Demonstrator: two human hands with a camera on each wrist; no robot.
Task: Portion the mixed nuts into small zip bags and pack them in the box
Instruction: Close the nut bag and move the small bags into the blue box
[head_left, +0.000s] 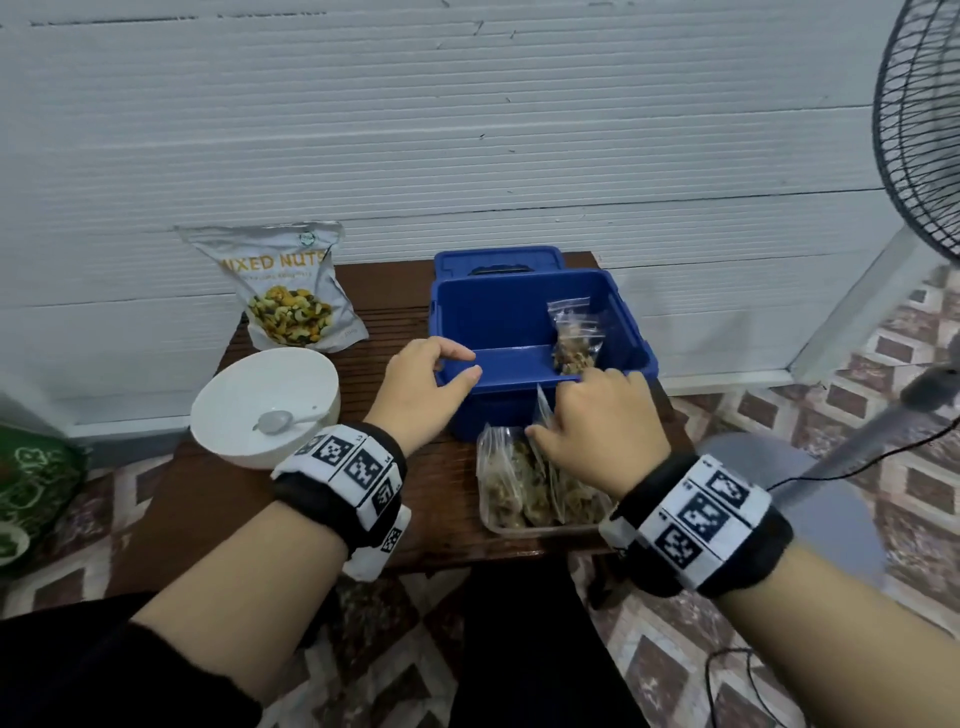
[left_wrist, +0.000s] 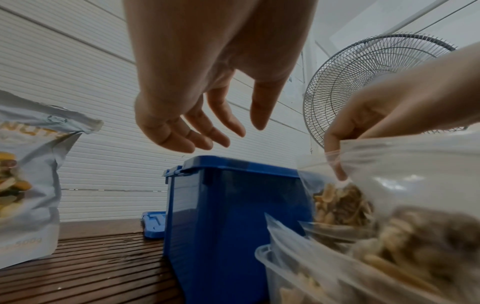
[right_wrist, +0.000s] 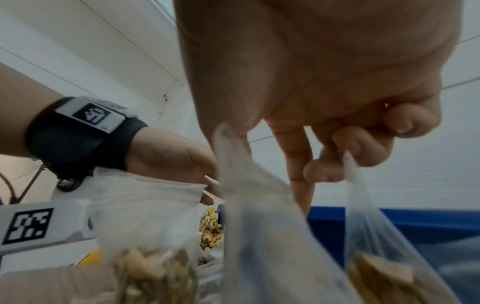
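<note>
A blue box (head_left: 498, 322) stands open on the wooden table, with one filled zip bag (head_left: 574, 338) leaning in its right end. My left hand (head_left: 457, 366) hovers at the box's front left corner with relaxed fingers (left_wrist: 205, 131), holding nothing. In front of the box, a clear tray (head_left: 519, 527) holds several filled zip bags. My right hand (head_left: 566, 410) reaches down into that tray and pinches the top of a zip bag of nuts (right_wrist: 369, 236) between its fingertips (right_wrist: 361, 152). The same bag (left_wrist: 394, 164) shows in the left wrist view.
The mixed nuts pouch (head_left: 291, 291) stands at the back left. A white bowl (head_left: 265, 395) with a spoon (head_left: 278, 421) sits left of the box. The blue lid (head_left: 498, 257) lies behind the box. A standing fan (head_left: 919, 130) is at the right, off the table.
</note>
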